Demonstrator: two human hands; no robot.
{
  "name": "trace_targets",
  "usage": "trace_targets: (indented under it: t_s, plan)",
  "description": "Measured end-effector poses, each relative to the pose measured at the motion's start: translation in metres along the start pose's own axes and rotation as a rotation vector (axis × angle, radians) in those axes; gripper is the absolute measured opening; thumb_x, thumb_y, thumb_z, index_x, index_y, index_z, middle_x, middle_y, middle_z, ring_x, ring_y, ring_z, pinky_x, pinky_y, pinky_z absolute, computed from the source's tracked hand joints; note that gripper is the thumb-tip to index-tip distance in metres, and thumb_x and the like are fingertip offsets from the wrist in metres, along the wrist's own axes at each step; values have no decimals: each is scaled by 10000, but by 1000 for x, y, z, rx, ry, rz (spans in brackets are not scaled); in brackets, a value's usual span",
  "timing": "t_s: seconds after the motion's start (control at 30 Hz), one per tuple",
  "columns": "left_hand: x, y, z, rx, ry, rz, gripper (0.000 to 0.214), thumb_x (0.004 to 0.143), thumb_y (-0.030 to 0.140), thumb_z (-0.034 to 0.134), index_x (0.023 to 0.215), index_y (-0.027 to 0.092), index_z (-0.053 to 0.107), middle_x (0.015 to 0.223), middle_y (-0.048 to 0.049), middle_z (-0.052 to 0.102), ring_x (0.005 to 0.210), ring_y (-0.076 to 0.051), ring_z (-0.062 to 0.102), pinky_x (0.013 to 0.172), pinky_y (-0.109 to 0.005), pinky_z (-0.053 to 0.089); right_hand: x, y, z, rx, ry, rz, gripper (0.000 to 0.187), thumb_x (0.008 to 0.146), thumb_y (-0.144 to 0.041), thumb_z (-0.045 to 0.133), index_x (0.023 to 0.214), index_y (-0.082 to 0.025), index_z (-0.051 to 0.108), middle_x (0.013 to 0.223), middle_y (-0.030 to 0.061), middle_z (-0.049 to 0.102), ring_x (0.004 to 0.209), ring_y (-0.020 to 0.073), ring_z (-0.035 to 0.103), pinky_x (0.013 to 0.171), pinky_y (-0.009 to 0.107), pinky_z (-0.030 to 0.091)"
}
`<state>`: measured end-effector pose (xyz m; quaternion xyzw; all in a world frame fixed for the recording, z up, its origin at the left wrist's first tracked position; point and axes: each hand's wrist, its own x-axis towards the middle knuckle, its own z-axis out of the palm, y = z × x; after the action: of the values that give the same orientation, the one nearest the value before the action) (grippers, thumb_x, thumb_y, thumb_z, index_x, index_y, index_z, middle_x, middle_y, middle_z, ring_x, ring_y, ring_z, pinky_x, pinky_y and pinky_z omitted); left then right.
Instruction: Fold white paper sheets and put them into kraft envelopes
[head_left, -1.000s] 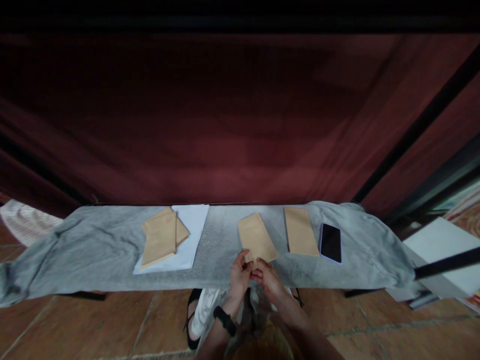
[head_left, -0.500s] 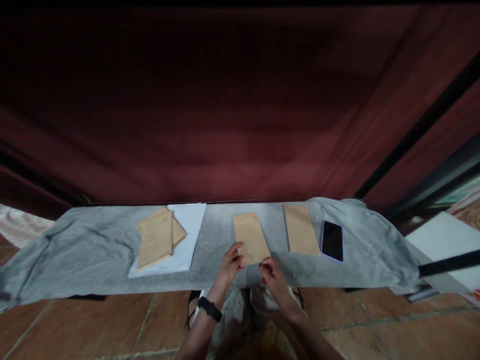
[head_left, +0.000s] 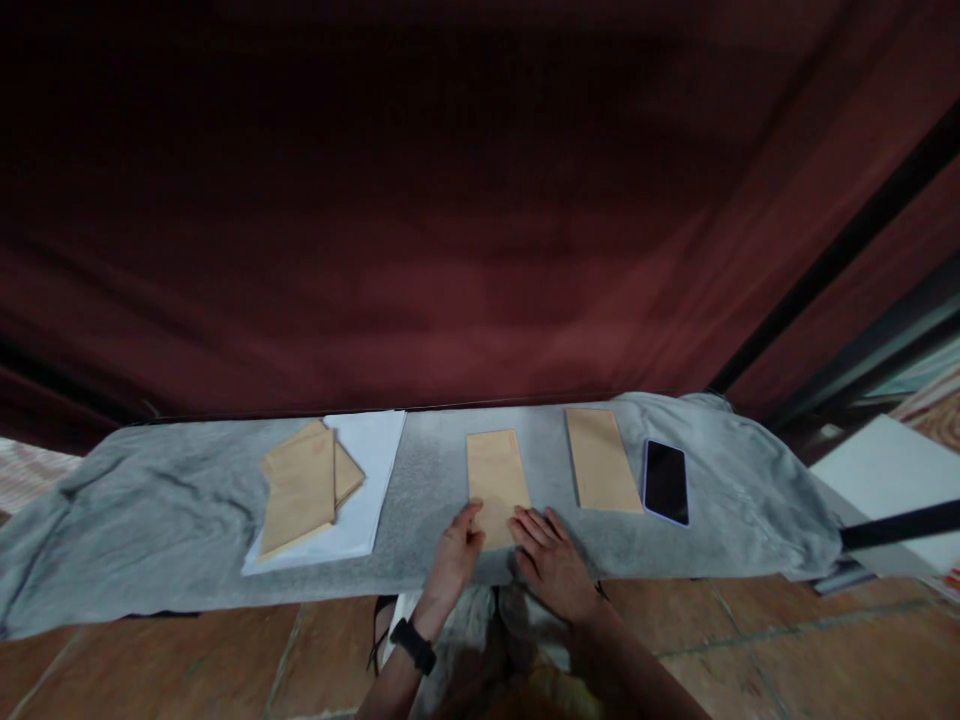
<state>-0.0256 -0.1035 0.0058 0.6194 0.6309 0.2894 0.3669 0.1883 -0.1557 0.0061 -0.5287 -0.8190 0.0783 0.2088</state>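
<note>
A brown paper envelope [head_left: 498, 480] lies lengthwise in front of me on the grey cloth. My left hand [head_left: 454, 552] has its fingers curled in at the envelope's left edge, near the lower end, and seems to hold it there. At the lower right edge, my right hand [head_left: 553, 562] lies flat with fingers stretched out, fingertips touching the paper. To the right rests another brown envelope [head_left: 604, 460], apart from both hands. More brown envelopes [head_left: 300, 490] overlap at odd angles on the left, on top of white paper sheets [head_left: 379, 475].
A phone with a dark screen [head_left: 666, 483] lies right of the envelopes. Grey cloth [head_left: 187, 500] covers the narrow bench, which ends at a dark red panel [head_left: 480, 300] behind. A white board [head_left: 885, 470] stands off the right end, above the tiled floor [head_left: 247, 660].
The envelope has turned straighter and slid slightly toward me. My right hand has opened from curled fingers to lying flat on its edge. My left hand has shifted slightly nearer to me.
</note>
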Motion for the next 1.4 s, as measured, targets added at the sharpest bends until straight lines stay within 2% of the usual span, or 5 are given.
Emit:
trace_targets:
  t_s: [0.23,0.57,0.87,1.07,1.4]
  plan:
    - [33,23,29,442,52,430,511,1017,310,398,1499,162,484,1577,-152,477,1491,-278,393,1211,-467,355,0,-1,11,-39,2,-8,492,1052,-318,490,1531,-206,484,1568,70,509,1439,210,486,1248,427,310]
    - [128,52,61,623,-82,429,568,1037,337,318,1570,159,404,1638,-104,410,1560,-244,278,1292,-474,182,-5,2,10,88,64,-76,441,1018,-190,469,1435,-252,600,1450,49,637,1350,184,583,1172,384,454]
    - [57,30,46,577,-259,594,538,1056,316,355,1577,183,385,1654,-86,377,1555,-216,290,1286,-472,237,1,7,19,204,104,23,314,995,-154,501,1133,-273,756,1189,57,764,1133,204,691,1050,406,537]
    - [-3,-3,25,528,-210,690,482,1040,229,417,1517,242,482,1567,-69,517,1470,-191,452,1237,-439,376,0,12,26,237,91,102,255,996,-176,527,1090,-266,746,1178,48,751,1099,209,682,997,382,545]
    - [-23,-16,12,1126,-124,980,612,922,61,461,1524,171,468,1610,-119,454,1498,-209,409,1174,-384,444,7,17,15,6,-8,-86,377,990,-165,578,1356,-232,637,1374,68,682,1252,218,632,1094,400,506]
